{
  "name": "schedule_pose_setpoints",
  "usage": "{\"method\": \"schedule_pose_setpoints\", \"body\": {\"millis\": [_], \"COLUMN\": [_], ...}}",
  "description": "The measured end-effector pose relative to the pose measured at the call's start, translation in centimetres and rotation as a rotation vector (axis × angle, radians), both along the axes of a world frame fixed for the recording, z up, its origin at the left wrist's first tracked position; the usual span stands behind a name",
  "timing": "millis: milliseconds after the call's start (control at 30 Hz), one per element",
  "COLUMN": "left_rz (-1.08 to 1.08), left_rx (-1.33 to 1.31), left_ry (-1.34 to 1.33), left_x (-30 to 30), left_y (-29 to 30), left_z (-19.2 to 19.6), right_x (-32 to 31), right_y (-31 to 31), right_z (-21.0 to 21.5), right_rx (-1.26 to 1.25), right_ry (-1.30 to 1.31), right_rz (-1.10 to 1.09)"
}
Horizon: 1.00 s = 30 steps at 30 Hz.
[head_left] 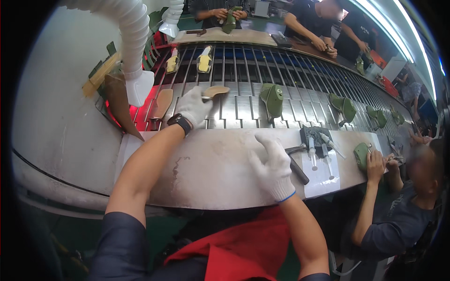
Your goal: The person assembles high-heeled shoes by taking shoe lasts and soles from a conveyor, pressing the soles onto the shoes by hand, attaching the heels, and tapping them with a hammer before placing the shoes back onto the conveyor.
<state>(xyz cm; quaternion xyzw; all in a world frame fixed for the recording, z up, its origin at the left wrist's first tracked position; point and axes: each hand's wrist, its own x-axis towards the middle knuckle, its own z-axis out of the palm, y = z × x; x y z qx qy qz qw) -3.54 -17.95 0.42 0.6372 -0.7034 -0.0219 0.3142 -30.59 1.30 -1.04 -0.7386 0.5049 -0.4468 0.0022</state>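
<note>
My left hand, in a white glove with a dark watch at the wrist, reaches over the metal roller conveyor. Its fingers close on the near end of a tan shoe sole. A second tan sole lies just left of that hand. Above the pale worktop is my right hand, also gloved, empty, thumb and fingers apart. Beside it lies a hammer with a dark handle. On the conveyor to the right stands a green shoe upper on a last.
Further back sit two lasted shoes with yellow undersides. Several white syringe-like tubes rest right of the hammer. A white ventilation hose hangs at left. A co-worker at right handles a green upper; others work across the conveyor.
</note>
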Motion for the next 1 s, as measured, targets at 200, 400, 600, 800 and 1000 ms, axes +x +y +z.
{"method": "schedule_pose_setpoints", "body": {"millis": [200,400,600,800,1000], "left_rz": [-0.644,-0.552,0.153,0.356,0.447], "left_rx": [0.179,0.328,0.19,0.212,0.213], "left_ry": [0.274,0.661,-0.013,0.264,0.104], "left_x": [-9.6,-4.3,-2.0,-2.0,-2.9], "left_y": [9.2,-1.3,-21.7,-32.0,-29.3], "left_z": [4.1,2.5,-3.1,-3.6,-3.5], "right_x": [2.4,2.1,2.0,2.9,2.8], "right_y": [-8.0,-7.0,-6.6,-7.0,-6.8], "right_z": [0.9,0.4,2.1,2.6,1.8], "right_rx": [0.219,0.638,0.544,0.633,0.564], "right_ry": [-0.408,-0.939,-0.561,-0.569,-0.53], "right_rz": [0.048,0.289,0.258,0.237,0.305]}}
